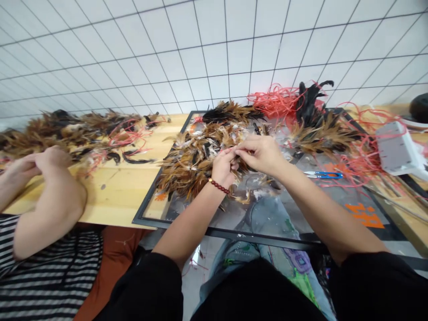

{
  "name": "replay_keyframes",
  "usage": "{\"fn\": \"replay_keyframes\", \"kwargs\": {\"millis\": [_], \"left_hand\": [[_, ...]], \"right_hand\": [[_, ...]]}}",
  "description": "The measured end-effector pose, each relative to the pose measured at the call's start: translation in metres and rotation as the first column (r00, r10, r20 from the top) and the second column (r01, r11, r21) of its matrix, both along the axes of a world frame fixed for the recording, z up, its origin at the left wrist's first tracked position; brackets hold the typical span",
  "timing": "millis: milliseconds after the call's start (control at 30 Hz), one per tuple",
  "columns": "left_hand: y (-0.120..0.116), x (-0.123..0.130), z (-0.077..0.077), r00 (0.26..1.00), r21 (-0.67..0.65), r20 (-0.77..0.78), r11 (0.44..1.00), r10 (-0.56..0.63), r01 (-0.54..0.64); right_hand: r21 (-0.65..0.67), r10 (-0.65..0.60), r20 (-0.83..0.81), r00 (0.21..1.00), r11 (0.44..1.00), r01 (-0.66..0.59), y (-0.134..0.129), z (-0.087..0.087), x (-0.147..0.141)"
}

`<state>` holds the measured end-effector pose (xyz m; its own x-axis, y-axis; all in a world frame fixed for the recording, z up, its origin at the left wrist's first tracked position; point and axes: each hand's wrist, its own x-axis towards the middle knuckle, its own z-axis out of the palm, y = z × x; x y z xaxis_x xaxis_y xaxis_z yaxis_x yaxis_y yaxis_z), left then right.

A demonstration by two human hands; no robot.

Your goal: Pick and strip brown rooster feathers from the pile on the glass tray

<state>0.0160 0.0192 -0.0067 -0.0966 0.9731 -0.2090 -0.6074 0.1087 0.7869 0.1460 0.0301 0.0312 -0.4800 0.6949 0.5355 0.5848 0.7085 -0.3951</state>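
My left hand [224,166], with a dark red bead bracelet [219,186] on its wrist, is closed in a pinch in the middle of the view. Right beside it, my right hand [262,154] is also pinched, its fingertips meeting those of the left. What the fingers hold is too small to make out. Beneath and to the left of both hands spreads a heap of brown feathers [187,167]. The hands are above a glass panel with a black frame [214,231]. Blue-handled snips [326,175] lie right of my right forearm.
Red plastic string [276,103] and dark feathers [310,104] lie at the back. A white box-like object [396,149] stands at the right. On the left, a person's hands [50,162] are near more feathers on a wooden table [117,200]. A tiled wall rises behind.
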Motion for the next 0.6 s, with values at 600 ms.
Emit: {"fn": "replay_keyframes", "kwargs": {"millis": [600], "left_hand": [[-0.002,0.005,-0.007,0.972,0.132,-0.230,0.991,0.052,-0.021]], "right_hand": [[-0.748,-0.472,-0.664,0.580,0.436,-0.501,0.017,0.007,0.003]]}}
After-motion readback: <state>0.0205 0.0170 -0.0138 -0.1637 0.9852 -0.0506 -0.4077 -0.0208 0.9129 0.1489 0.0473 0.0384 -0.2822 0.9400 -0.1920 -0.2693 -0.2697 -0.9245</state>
